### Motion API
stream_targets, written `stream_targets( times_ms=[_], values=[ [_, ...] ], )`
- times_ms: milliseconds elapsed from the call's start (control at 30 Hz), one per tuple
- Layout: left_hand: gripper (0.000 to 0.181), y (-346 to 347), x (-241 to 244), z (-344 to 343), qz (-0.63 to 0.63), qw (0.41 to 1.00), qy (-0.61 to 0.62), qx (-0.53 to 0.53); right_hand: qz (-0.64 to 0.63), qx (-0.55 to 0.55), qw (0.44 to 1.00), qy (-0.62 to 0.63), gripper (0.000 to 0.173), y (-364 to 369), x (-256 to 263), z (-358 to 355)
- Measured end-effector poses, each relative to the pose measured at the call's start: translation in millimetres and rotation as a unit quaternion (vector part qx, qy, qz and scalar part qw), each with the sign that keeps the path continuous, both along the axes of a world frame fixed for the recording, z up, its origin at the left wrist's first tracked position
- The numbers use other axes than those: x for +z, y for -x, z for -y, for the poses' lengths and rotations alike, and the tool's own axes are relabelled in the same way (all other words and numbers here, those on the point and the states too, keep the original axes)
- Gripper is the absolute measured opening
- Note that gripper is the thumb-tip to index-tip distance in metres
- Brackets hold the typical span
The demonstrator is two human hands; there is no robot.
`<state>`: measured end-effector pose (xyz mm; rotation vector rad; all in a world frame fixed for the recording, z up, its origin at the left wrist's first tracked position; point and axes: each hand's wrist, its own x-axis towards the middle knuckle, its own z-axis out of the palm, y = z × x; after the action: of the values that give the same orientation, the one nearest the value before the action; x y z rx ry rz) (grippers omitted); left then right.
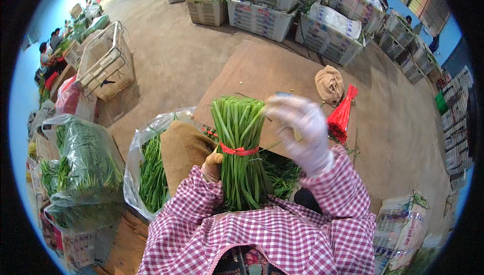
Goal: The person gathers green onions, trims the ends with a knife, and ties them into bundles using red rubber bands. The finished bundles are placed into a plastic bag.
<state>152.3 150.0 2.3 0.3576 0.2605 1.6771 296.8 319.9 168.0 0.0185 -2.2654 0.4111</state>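
Note:
An upright bunch of green leafy stalks (242,123), likely garlic chives, stands before my chest with its cut ends up. A red tie band (239,150) circles its middle. My left hand (213,165) grips the bunch from the left at band height; most of its fingers are hidden behind the stalks. My right hand (300,127), in a whitish glove and blurred, is at the upper right of the bunch, fingers bent and apart from the thumb. Its fingertips are at the bunch's edge; whether they touch it is unclear.
A brown board (242,71) lies ahead, with red tie strips (343,116) and a tan cloth (329,84) at its right. An open plastic bag of greens (153,176) stands by my left knee. Stacked crates (261,19) line the far side; an empty-looking crate (109,67) stands left.

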Motion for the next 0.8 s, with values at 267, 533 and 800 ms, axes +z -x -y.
stream_targets(
  times_ms=[267,533,800],
  values=[
    [0.094,20.1,-53.6,2.0,-0.045,0.995,-0.086,0.027,-0.063,0.036,0.848,0.526,0.024,9.6,-25.1,-4.1],
    [0.09,-8.1,0.7,-5.1,0.0,0.997,-0.062,0.036,0.049,-0.015,0.932,0.358,0.019,18.1,-15.0,22.5],
    [0.085,3.9,-10.3,-2.4,0.0,0.997,-0.064,0.031,0.01,0.004,0.999,0.043,0.015,29.2,-1.8,-0.7]
  ],
)
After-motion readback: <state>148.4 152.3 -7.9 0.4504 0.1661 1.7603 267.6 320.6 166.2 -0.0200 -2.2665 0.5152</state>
